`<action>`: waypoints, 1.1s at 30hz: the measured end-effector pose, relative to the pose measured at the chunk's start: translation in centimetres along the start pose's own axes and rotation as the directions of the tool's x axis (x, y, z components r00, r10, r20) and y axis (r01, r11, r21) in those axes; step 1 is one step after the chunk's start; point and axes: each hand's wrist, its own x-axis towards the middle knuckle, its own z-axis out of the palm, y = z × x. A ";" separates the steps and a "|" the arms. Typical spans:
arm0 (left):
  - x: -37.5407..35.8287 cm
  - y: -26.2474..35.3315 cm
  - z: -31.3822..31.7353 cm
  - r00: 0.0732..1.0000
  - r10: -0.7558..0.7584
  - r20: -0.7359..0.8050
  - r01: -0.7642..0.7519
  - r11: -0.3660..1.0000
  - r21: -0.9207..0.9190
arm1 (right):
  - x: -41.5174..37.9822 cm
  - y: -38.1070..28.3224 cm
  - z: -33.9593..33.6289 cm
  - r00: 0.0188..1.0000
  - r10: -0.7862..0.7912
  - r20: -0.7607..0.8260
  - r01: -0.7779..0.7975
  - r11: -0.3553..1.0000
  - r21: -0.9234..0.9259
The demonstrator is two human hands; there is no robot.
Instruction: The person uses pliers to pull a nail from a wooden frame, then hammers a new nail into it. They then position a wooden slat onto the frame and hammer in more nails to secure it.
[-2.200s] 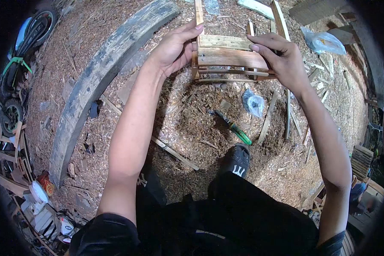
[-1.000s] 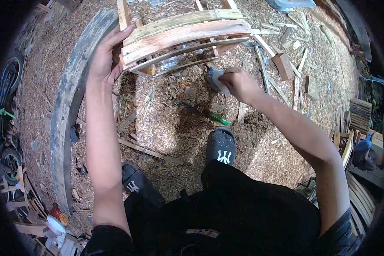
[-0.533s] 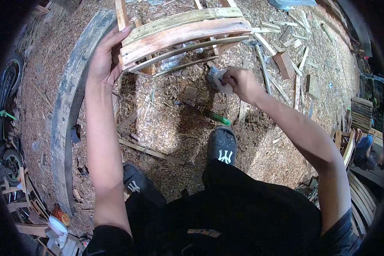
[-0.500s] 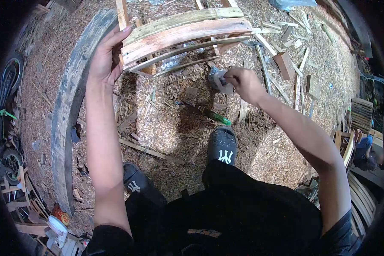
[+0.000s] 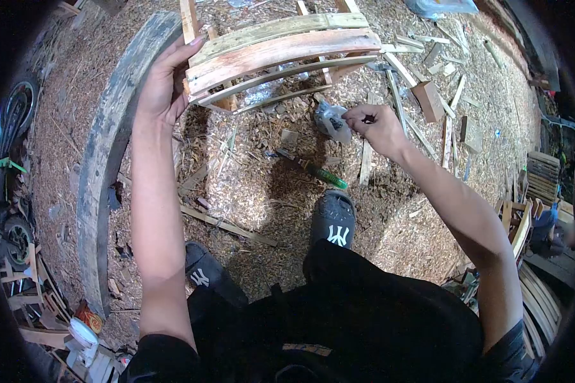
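My left hand (image 5: 166, 86) grips the left end of a slatted wooden frame (image 5: 284, 54), thumb on top and fingers round its edge. The frame has curved, pale slats nailed across thin legs that reach toward the top of the view. Below its right end, a clear plastic bag (image 5: 332, 122) with small dark pieces inside sits over the wood shavings. The fingers of my right hand (image 5: 378, 127) are pinched together right at the bag's rim; I cannot tell what is between them. A green-handled tool (image 5: 326, 177) lies on the ground between the bag and my right shoe.
Along the left runs a long, curved, weathered beam (image 5: 102, 159). Wood offcuts and a brown block (image 5: 427, 101) are scattered at the right. Bicycles (image 5: 16, 115) stand at the far left, stacked curved slats (image 5: 538, 300) at lower right. Another person (image 5: 546, 233) is at the right edge.
My right hand has shifted a little to the right, from over the bag to its rim, uncovering more of the bag. The frame has moved slightly right in view.
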 end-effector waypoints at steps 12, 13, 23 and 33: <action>-0.3 -0.3 0.7 1.000 0.015 -0.003 -0.015 0.999 0.029 | -2.9 -12.7 -1.9 0.986 -0.159 -0.044 0.165 0.955 0.247; -0.5 -0.2 0.8 1.000 0.012 -0.002 -0.012 1.000 0.008 | -2.6 -14.2 -2.1 0.986 -0.165 -0.038 0.169 0.955 0.242; -1.5 0.7 1.0 1.000 -0.012 0.006 0.012 1.000 -0.012 | 5.4 -23.3 0.7 0.735 -0.667 -0.126 0.659 0.745 -0.100; -1.0 0.3 -0.5 0.998 -0.036 0.060 0.038 0.998 -0.040 | 8.3 -22.6 3.1 0.584 -0.792 -0.180 0.765 0.611 -0.204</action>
